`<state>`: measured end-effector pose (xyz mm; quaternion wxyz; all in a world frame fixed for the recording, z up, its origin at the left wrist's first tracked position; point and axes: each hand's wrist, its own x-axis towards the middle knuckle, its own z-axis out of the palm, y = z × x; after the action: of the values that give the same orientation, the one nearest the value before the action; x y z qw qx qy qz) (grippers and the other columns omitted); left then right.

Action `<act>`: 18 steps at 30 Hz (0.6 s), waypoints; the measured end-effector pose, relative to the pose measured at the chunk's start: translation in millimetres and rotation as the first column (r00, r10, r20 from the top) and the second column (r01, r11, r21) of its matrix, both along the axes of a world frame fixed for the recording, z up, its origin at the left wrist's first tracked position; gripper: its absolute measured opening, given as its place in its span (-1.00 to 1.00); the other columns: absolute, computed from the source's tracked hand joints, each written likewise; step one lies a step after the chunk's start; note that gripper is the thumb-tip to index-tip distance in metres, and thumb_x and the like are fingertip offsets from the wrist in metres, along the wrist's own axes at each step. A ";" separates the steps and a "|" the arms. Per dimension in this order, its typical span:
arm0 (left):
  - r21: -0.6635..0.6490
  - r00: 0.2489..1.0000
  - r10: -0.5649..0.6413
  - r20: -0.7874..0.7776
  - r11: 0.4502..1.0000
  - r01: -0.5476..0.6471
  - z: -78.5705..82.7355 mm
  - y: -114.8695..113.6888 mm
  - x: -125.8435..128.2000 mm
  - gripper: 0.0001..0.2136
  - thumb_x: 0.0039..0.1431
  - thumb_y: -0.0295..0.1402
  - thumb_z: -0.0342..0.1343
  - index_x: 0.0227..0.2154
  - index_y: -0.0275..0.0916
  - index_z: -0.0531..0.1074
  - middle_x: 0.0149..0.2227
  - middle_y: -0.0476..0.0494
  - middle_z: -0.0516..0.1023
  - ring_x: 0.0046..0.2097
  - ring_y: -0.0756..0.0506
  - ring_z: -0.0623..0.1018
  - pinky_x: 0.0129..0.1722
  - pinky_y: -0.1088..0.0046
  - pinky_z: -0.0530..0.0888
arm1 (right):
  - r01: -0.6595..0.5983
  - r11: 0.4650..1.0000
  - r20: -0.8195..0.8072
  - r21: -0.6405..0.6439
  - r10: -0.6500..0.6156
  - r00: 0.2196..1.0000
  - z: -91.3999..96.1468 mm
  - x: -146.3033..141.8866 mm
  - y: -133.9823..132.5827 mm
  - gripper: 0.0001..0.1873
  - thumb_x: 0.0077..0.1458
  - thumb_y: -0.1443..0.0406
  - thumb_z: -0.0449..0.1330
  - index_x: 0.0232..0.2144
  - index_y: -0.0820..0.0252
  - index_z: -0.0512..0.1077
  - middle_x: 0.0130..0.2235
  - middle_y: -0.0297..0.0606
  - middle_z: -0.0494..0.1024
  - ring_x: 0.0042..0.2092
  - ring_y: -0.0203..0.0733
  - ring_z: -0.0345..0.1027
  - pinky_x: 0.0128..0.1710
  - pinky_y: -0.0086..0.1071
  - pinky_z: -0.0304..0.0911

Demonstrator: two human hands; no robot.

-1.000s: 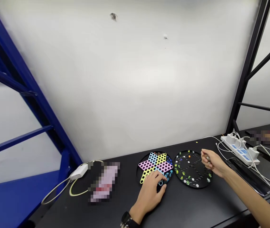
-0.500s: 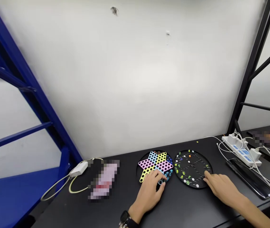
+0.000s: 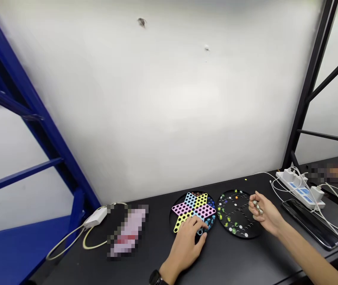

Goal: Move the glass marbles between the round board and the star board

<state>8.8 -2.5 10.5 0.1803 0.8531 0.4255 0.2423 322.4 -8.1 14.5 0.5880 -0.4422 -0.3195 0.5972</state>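
Note:
My left hand [image 3: 187,238], with a dark watch at the wrist, lies on the near part of a star-shaped Chinese checkers board [image 3: 206,212] in pink, yellow and light blue. Its fingers are spread over the holes. Under the star is a round black tray [image 3: 170,221], and blue marbles show at its right side. My right hand [image 3: 264,215] is raised at the right side of a second round black tray [image 3: 247,236], turned upward with fingers curled around several pale marbles [image 3: 257,207]. Green and white marbles [image 3: 228,219] lie mostly along that tray's left side; one orange piece [image 3: 236,197] sits near its top.
A black phone [image 3: 310,223] and a white power strip [image 3: 301,190] with tangled cables lie on the right. On the left are a white adapter [image 3: 96,216] with a cord and a blurred pinkish packet [image 3: 130,231]. A white wall stands behind the black table [image 3: 216,263].
My right hand has lifted from the second tray's right edge and turned upward, showing marbles in its curled fingers. Greenish marbles no longer show at that edge. My left hand stays on the star board.

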 end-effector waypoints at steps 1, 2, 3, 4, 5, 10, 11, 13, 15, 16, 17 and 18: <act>0.003 1.000 0.002 0.001 1.000 -0.002 -0.5 0.3 -0.3 -0.87 0.25 -0.32 0.01 -0.22 -0.08 0.46 -0.13 -0.11 0.51 -0.06 -0.19 0.46 -0.01 0.18 0.39 | 0.009 1.000 -0.030 -0.003 -0.009 1.000 -2.1 -1.9 6.9 -0.65 0.10 -0.02 0.15 -0.43 0.12 0.27 -0.53 -0.42 0.20 -0.61 -0.40 -0.02 -0.72 -0.54 -0.20; 0.006 1.000 0.003 -0.001 1.000 -0.003 -0.8 0.6 -0.5 -0.87 0.25 -0.32 0.01 -0.22 -0.07 0.45 -0.14 -0.11 0.51 -0.07 -0.18 0.46 -0.01 0.19 0.39 | 0.028 1.000 -0.041 -0.005 -0.029 0.999 -4.6 -3.7 14.3 -0.66 0.08 0.00 0.19 -0.44 0.13 0.28 -0.53 -0.43 0.19 -0.61 -0.42 -0.02 -0.73 -0.56 -0.20; 0.010 1.000 0.003 -0.005 1.000 -0.002 -0.9 0.9 -0.6 -0.87 0.25 -0.33 0.02 -0.22 -0.07 0.45 -0.14 -0.10 0.51 -0.07 -0.18 0.46 -0.01 0.20 0.39 | 0.054 0.999 -0.035 -0.005 -0.054 0.998 -7.1 -5.3 22.1 -0.65 0.06 0.02 0.23 -0.45 0.13 0.27 -0.55 -0.45 0.16 -0.61 -0.43 -0.03 -0.73 -0.57 -0.20; 0.013 1.000 0.003 -0.010 1.000 -0.003 -0.8 1.0 -0.7 -0.88 0.24 -0.33 0.02 -0.23 -0.06 0.45 -0.14 -0.09 0.51 -0.07 -0.18 0.47 -0.01 0.20 0.40 | 0.079 0.997 -0.014 -0.001 -0.079 0.997 -9.4 -6.9 30.3 -0.64 0.03 0.02 0.26 -0.46 0.14 0.27 -0.56 -0.47 0.14 -0.62 -0.45 -0.06 -0.72 -0.57 -0.22; 0.017 1.000 0.007 -0.015 1.000 -0.007 -0.6 1.1 -0.7 -0.88 0.24 -0.33 0.03 -0.23 -0.06 0.45 -0.14 -0.09 0.51 -0.07 -0.17 0.47 -0.01 0.21 0.40 | 0.098 0.995 0.020 0.006 -0.098 0.995 -11.2 -8.3 38.8 -0.62 0.01 0.01 0.27 -0.47 0.14 0.28 -0.58 -0.50 0.11 -0.63 -0.46 -0.09 -0.72 -0.57 -0.25; 0.026 0.999 0.023 -0.026 0.999 -0.023 -1.1 0.4 -1.9 -0.89 0.22 -0.34 0.06 -0.23 -0.05 0.45 -0.14 -0.07 0.52 -0.07 -0.17 0.48 -0.01 0.23 0.41 | 0.152 0.987 0.460 0.051 -0.158 0.874 -14.2 -17.9 75.8 -0.53 0.07 -0.12 0.13 -0.53 0.14 0.29 -0.65 -0.54 0.03 -0.66 -0.42 -0.13 -0.67 -0.50 -0.21; 0.026 0.999 0.021 -0.028 0.999 -0.020 -1.3 0.3 -2.3 -0.89 0.23 -0.34 0.05 -0.23 -0.05 0.45 -0.14 -0.07 0.52 -0.07 -0.17 0.48 -0.01 0.23 0.41 | 0.131 0.988 0.608 0.086 -0.156 0.779 -14.4 -21.7 80.3 -0.52 0.11 -0.11 0.08 -0.56 0.14 0.30 -0.66 -0.49 0.10 -0.65 -0.38 -0.02 -0.65 -0.48 -0.11; 0.023 0.999 0.015 -0.033 1.000 -0.015 -1.3 0.3 -2.8 -0.88 0.26 -0.33 0.02 -0.23 -0.05 0.45 -0.14 -0.07 0.52 -0.07 -0.17 0.48 -0.02 0.23 0.40 | 0.032 0.991 0.861 0.126 -0.126 0.493 -15.8 -33.0 85.4 -0.52 0.19 -0.04 0.03 -0.58 0.15 0.33 -0.59 -0.34 0.32 -0.53 -0.26 0.25 -0.52 -0.42 0.10; 0.016 0.999 0.009 -0.035 1.000 -0.008 -0.9 0.5 -2.7 -0.86 0.29 -0.33 -0.02 -0.23 -0.06 0.45 -0.14 -0.08 0.52 -0.08 -0.17 0.48 -0.02 0.22 0.40 | -0.062 0.993 0.980 0.098 -0.085 0.180 -18.3 -48.4 86.6 -0.55 0.26 0.04 -0.02 -0.53 0.16 0.39 -0.45 -0.20 0.50 -0.34 -0.13 0.42 -0.35 -0.36 0.21; 0.012 0.999 0.007 -0.034 1.000 -0.006 -0.7 0.6 -2.6 -0.85 0.30 -0.32 -0.03 -0.22 -0.06 0.45 -0.14 -0.09 0.52 -0.07 -0.17 0.48 -0.01 0.22 0.39 | -0.085 0.994 0.997 0.070 -0.067 0.047 -19.9 -56.8 86.7 -0.56 0.29 0.07 -0.05 -0.47 0.16 0.43 -0.38 -0.14 0.55 -0.27 -0.07 0.46 -0.29 -0.33 0.23; 0.007 0.999 0.004 -0.033 1.000 -0.004 -0.6 0.7 -2.4 -0.85 0.30 -0.32 -0.03 -0.22 -0.07 0.45 -0.14 -0.09 0.52 -0.07 -0.17 0.47 -0.01 0.21 0.39 | -0.099 0.994 0.997 0.047 -0.053 -0.063 -21.6 -65.0 86.7 -0.58 0.31 0.11 -0.07 -0.40 0.18 0.45 -0.31 -0.07 0.57 -0.22 -0.03 0.49 -0.24 -0.30 0.24; 0.002 1.000 0.002 -0.031 1.000 -0.002 -0.7 0.7 -2.2 -0.85 0.30 -0.32 -0.04 -0.22 -0.07 0.45 -0.14 -0.09 0.51 -0.07 -0.17 0.47 -0.01 0.21 0.38 | -0.113 0.993 0.988 0.030 -0.047 -0.148 -23.4 -72.6 86.9 -0.60 0.33 0.14 -0.09 -0.31 0.20 0.46 -0.25 0.00 0.58 -0.18 0.02 0.50 -0.21 -0.27 0.25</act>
<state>6.5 -1.7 9.7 0.1726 0.8565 0.4290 0.2295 249.8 78.7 -8.9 0.1487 -0.7006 -0.6960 0.0516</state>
